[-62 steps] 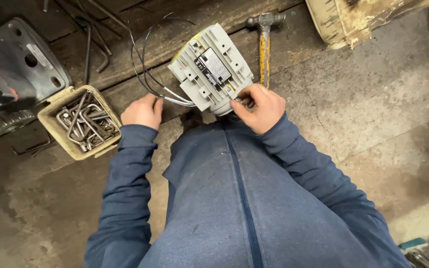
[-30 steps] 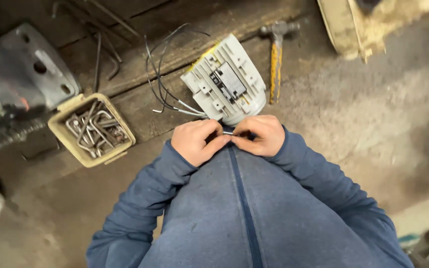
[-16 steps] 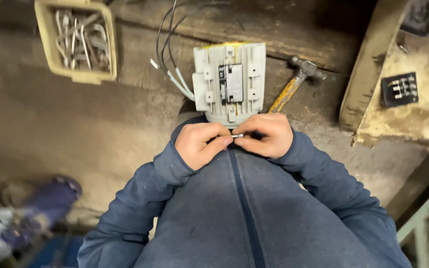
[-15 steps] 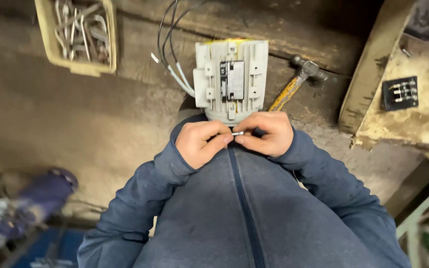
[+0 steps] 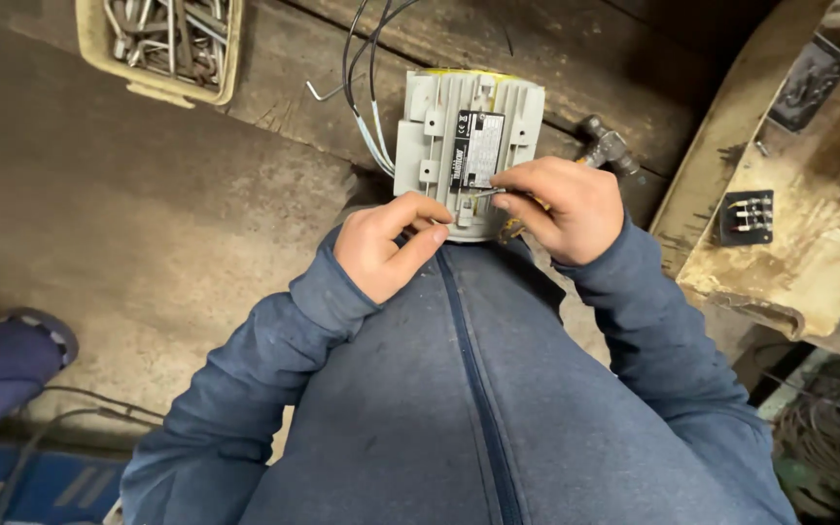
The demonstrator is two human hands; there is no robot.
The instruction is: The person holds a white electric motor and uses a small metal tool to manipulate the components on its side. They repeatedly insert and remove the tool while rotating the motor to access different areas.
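Since half a sec ago the hands have come apart: both were pinched together at the jacket zip just below the unit, now the right hand (image 5: 564, 209) is up on the unit (image 5: 469, 146) w/ a thin metal pin (image 5: 484, 193), and the left hand (image 5: 388, 245) has dropped back a bit. View has also swung, so the tray (image 5: 159, 44) of bent rods sits further up-left.

Unit: grey finned box w/ a dark label plate, lying on the floor planks right in front of the person, long axis running away from the body. Wires (image 5: 367, 87) leave its left edge and loop up out of view.

Right grip: thumb and forefinger pinched narrow on the pin, tip aimed left at the unit's near face, just below the label. Pin lies roughly crosswise to the unit's long axis. Right hand is the nearer one to that spot, touching or just about.

Left grip: fingers curled, thumb against forefinger near the unit's near-left corner; can't tell if it holds anything.

Hammer (image 5: 605, 146) head shows just beyond the right hand, handle hidden under it. A lone bent rod (image 5: 323, 92) lies left of the wires. Worn wooden surface (image 5: 789, 214) w/ a black terminal block (image 5: 746, 216) stands well off to the right.
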